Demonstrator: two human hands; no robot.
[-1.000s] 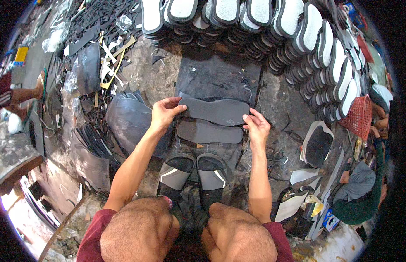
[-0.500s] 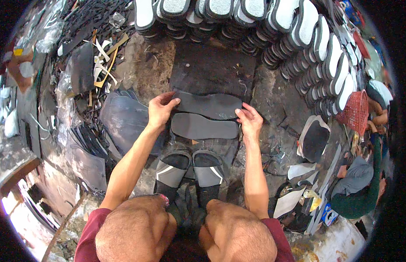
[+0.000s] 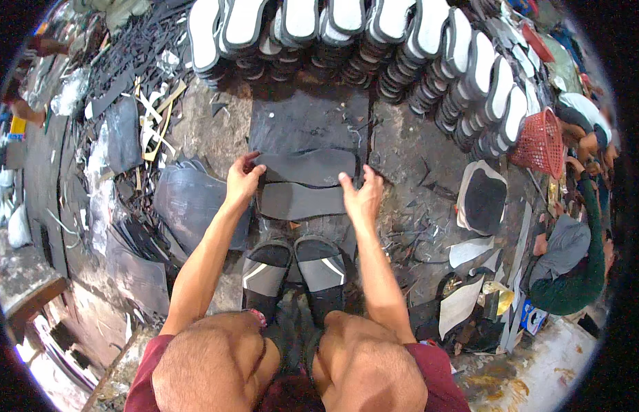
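Two dark grey shoe soles lie lengthwise across a black sheet in front of my feet. The far sole (image 3: 309, 167) has its near edge against the near sole (image 3: 302, 200), perhaps slightly over it. My left hand (image 3: 244, 182) pinches the left end of the far sole, thumb on its top and fingers curled at the end. At the other end is my right hand (image 3: 361, 198), fingers spread, its thumb resting near the corner where the two soles meet. The black sheet (image 3: 309, 113) reaches away under the soles.
Tall stacks of white-topped soles (image 3: 299, 20) curve around the far side and right. A red basket (image 3: 539, 144) stands by them, with another person's arm (image 3: 598, 233) beyond. Dark sheets (image 3: 196, 202) and offcuts (image 3: 158, 120) lie left. My sandalled feet (image 3: 319, 264) are close.
My right hand has released its grip on the far sole's right end and spread its fingers. The far sole now sits closer against the near one. The whole view has shifted slightly.
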